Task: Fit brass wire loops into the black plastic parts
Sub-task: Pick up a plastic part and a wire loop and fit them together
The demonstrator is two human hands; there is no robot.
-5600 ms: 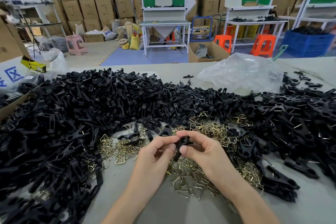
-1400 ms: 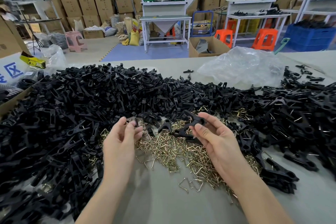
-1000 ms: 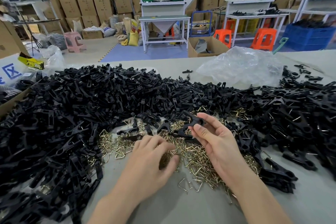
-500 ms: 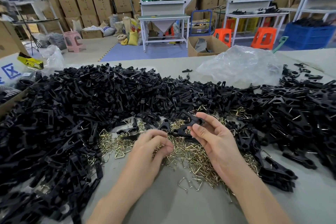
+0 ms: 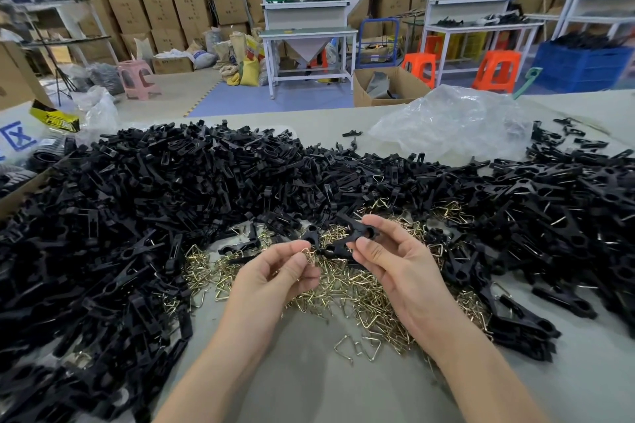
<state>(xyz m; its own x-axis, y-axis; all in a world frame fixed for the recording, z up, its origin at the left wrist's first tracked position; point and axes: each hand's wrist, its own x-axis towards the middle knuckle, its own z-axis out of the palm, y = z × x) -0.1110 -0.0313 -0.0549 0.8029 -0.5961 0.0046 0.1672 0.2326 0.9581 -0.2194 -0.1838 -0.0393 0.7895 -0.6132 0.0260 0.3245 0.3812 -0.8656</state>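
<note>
Left fingers (image 5: 298, 259) curl in a tight pinch round a single brass loop (image 5: 309, 253), turned toward the black part (image 5: 355, 233). The right fingers (image 5: 371, 247) grip that part between thumb and forefinger, with the remaining fingers spread loosely behind it. Loop and part are held just apart, raised above the counter (image 5: 309, 385). This is apparently so the wire ends can be lined up with the part's holes before being pressed home, and the fit does not look made yet.

The left hand (image 5: 271, 278) and right hand (image 5: 398, 268) hover over a scatter of loose loops (image 5: 350, 288) lying directly beneath them, within easy reach. A deep heap of parts (image 5: 154, 203) wraps round the loops on the left and behind. The pile (image 5: 567, 216) to the right shows glints of wire, which suggests finished pieces are put aside on that side. A crumpled clear bag (image 5: 453, 124) lies toward the counter's far edge.
</note>
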